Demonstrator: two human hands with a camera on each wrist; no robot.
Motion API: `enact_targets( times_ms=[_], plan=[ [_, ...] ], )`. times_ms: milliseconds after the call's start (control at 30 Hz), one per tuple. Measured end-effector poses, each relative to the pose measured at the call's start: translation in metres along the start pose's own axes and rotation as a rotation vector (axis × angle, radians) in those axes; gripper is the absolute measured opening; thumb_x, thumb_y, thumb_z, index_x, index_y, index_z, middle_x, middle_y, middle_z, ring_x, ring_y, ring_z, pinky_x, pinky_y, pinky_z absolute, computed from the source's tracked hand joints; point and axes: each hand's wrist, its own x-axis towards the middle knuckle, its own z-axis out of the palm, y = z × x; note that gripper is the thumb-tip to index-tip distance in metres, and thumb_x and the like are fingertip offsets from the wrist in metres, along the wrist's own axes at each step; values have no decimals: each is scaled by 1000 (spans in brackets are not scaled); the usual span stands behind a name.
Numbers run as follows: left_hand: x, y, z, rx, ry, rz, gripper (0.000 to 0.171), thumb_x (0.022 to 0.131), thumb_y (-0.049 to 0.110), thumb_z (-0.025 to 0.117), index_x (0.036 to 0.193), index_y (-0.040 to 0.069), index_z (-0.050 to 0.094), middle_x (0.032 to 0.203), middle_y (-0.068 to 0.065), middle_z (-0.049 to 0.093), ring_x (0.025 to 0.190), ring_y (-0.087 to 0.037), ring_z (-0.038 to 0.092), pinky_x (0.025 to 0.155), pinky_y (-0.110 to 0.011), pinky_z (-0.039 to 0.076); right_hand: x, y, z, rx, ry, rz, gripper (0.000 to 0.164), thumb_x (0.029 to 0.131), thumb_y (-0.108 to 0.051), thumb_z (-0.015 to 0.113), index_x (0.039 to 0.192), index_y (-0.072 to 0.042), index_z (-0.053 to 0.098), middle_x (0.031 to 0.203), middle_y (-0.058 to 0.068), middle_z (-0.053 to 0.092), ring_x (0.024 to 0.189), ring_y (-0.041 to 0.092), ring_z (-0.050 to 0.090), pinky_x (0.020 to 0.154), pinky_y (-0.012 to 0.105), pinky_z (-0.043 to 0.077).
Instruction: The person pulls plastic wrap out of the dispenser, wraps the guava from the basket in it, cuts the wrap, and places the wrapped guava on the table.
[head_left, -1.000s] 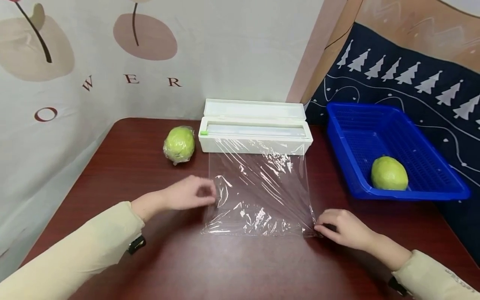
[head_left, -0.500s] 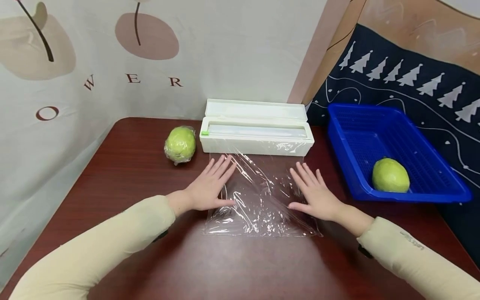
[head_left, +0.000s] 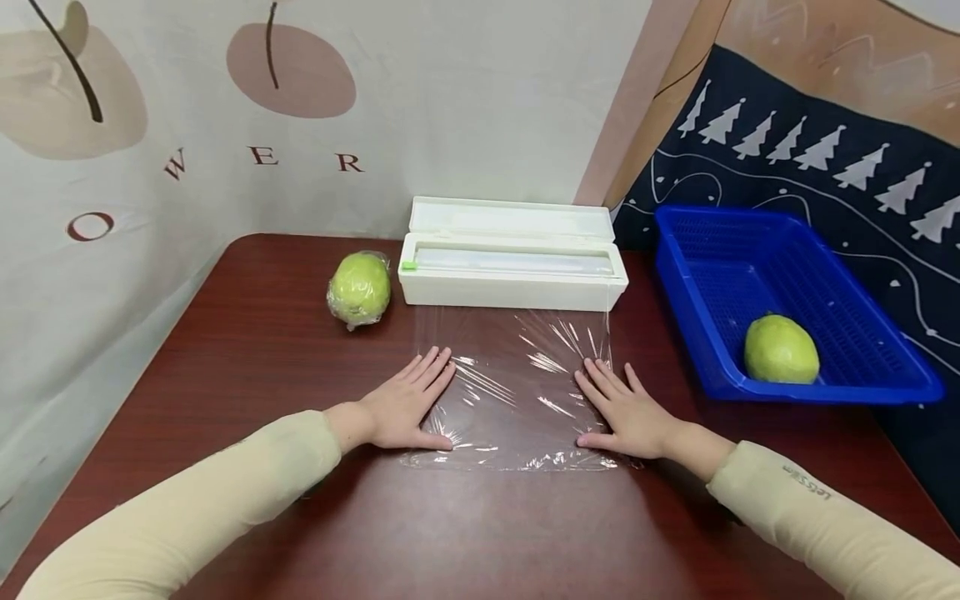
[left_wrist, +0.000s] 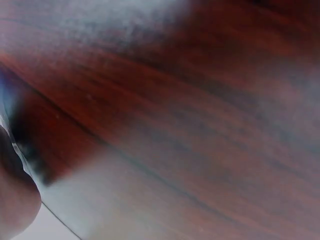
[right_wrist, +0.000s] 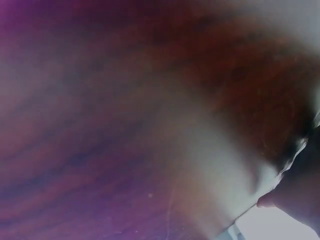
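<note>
A sheet of clear plastic wrap (head_left: pixel 517 392) lies spread over the dark red table, running forward from a white wrap dispenser box (head_left: pixel 513 292) whose lid stands up. My left hand (head_left: pixel 405 404) lies flat with spread fingers on the sheet's left edge. On its right edge my right hand (head_left: pixel 630 412) rests palm down, fingers straight and spread. Creases fan out in the film near both hands. Both wrist views show mostly blurred table surface, with a bit of the hand at the lower corner.
A green fruit in plastic wrap (head_left: pixel 360 289) sits left of the dispenser. At the right stands a blue basket (head_left: pixel 832 390) with a bare green fruit (head_left: pixel 782 350) in its near corner. A green slider (head_left: pixel 408 266) shows on the dispenser's left end.
The right hand has let go of the film's near corner. Both hands came down flat near the dispenser, then slid back toward the near edge, and the film looks smoother in the middle.
</note>
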Motion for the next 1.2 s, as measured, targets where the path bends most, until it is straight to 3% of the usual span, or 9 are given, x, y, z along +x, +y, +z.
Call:
enact_targets(
  times_ms=[167, 267, 333, 500, 667, 800, 967, 1200],
  plan=[
    [1, 1, -2, -10, -22, 1, 109, 79, 71, 51, 148, -3, 12, 156, -22, -1, 145, -36, -3, 118, -47, 9, -13, 4, -1, -11, 14, -1, 98, 80, -64, 56, 147, -1, 22, 155, 20, 15, 143, 38, 13, 109, 67, 8],
    [-1, 1, -5, -22, -24, -4, 108, 78, 70, 53, 148, -3, 14, 156, -23, 1, 144, -37, -2, 118, -48, 10, -21, 3, -14, -8, 39, 2, 96, 80, -61, 58, 147, -2, 22, 154, 21, 16, 142, 40, 13, 109, 67, 10],
    [-3, 0, -6, -21, -37, -16, 108, 78, 71, 52, 148, -3, 14, 156, -22, 1, 145, -37, -2, 118, -47, 9, -24, 3, -30, 3, 73, 18, 96, 80, -56, 62, 148, -3, 19, 155, 22, 15, 143, 41, 11, 110, 66, 8],
    [-5, 0, -8, -12, -47, -15, 107, 79, 70, 52, 148, -4, 14, 156, -23, 1, 144, -38, -2, 118, -48, 9, -28, 14, -83, 25, 263, 83, 95, 81, -47, 65, 149, -3, 14, 153, 26, 15, 142, 44, 9, 111, 63, 8],
    [-4, 0, -8, -3, -46, -6, 106, 80, 69, 52, 147, -4, 15, 155, -24, 3, 144, -39, -1, 118, -48, 10, -39, 44, -124, 94, 364, 290, 96, 85, -51, 60, 149, -1, 8, 152, 30, 11, 139, 50, 6, 111, 65, 6],
    [-2, 0, -7, -2, -34, 6, 105, 80, 67, 53, 146, -6, 17, 155, -26, 5, 144, -40, 1, 117, -49, 11, -53, 79, -135, 179, 350, 505, 98, 88, -53, 54, 149, -2, -5, 153, 30, -3, 138, 52, -3, 107, 69, 1],
    [0, 1, -7, 2, -37, 6, 106, 79, 67, 54, 147, -5, 16, 155, -25, 4, 144, -40, 1, 117, -49, 11, -75, 118, -130, 281, 271, 703, 102, 90, -57, 46, 145, 0, -18, 148, 35, -14, 131, 62, -8, 101, 74, 2],
    [0, 1, -7, -12, -29, 16, 105, 79, 66, 55, 146, -6, 17, 155, -26, 4, 143, -41, 1, 117, -51, 12, -94, 146, -122, 343, 114, 838, 110, 88, -64, 41, 140, 8, -24, 140, 47, -11, 123, 69, -1, 96, 76, 12]
  ],
)
